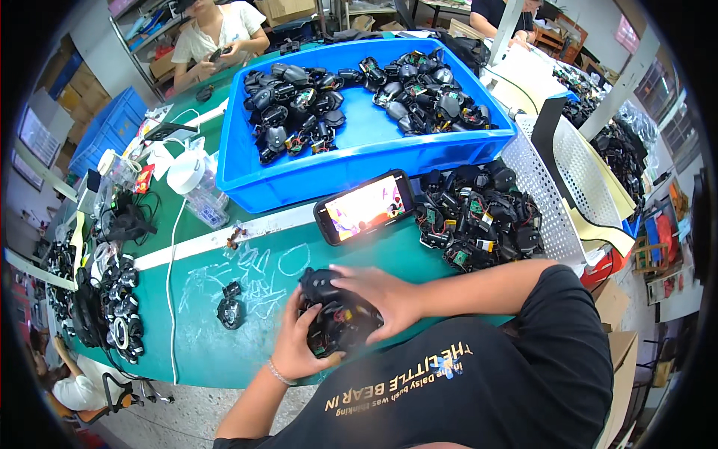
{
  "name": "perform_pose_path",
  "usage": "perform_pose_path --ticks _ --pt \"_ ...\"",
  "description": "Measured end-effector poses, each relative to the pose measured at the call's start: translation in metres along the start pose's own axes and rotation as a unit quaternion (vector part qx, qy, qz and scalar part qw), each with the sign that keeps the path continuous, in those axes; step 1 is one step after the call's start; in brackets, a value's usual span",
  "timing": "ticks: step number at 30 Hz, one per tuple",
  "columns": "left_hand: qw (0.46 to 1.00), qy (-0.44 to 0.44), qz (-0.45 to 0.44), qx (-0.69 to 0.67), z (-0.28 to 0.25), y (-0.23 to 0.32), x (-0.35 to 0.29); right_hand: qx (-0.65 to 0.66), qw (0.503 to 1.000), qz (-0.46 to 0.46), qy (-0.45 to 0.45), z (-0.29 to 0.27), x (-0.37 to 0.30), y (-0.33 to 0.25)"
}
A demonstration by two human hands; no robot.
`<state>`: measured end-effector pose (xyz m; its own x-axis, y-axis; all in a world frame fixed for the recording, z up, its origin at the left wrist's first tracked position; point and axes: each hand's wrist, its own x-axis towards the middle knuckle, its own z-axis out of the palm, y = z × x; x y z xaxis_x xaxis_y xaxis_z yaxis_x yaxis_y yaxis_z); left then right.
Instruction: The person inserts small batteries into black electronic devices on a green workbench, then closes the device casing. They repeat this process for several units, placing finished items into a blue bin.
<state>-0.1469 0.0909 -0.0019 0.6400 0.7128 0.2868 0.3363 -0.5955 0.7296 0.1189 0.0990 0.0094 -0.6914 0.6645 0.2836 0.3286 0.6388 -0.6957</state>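
Both my hands close around a clump of black plastic device housings with exposed wires, just above the green table's near edge. My left hand cups the clump's left side, fingers bent against it. From the right, my right hand grips it with the thumb and fingers curved over, slightly blurred by motion. How many housings are between my hands I cannot tell. A single black housing lies to the left of my hands. At the right, a heap of similar housings with wires and circuit boards sits near my right forearm.
Beyond my hands stands a large blue bin holding two heaps of housings. A phone leans against it. Left are a clear bottle, a white cable and black-and-white parts. A perforated white basket stands right. Other people sit around.
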Motion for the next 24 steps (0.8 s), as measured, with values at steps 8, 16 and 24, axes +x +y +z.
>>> perform_pose_path --ticks 8,16,24 --pt "0.995 0.095 0.024 -0.036 0.044 0.018 0.011 0.11 0.985 -0.036 0.131 0.027 -0.005 -0.02" --pt "0.992 0.128 0.019 0.012 0.07 0.035 0.024 0.286 0.919 0.044 0.267 0.061 -0.026 -0.018" --pt "0.969 0.214 -0.068 -0.105 0.109 0.054 0.022 0.457 0.827 0.151 0.29 0.042 -0.043 -0.049"
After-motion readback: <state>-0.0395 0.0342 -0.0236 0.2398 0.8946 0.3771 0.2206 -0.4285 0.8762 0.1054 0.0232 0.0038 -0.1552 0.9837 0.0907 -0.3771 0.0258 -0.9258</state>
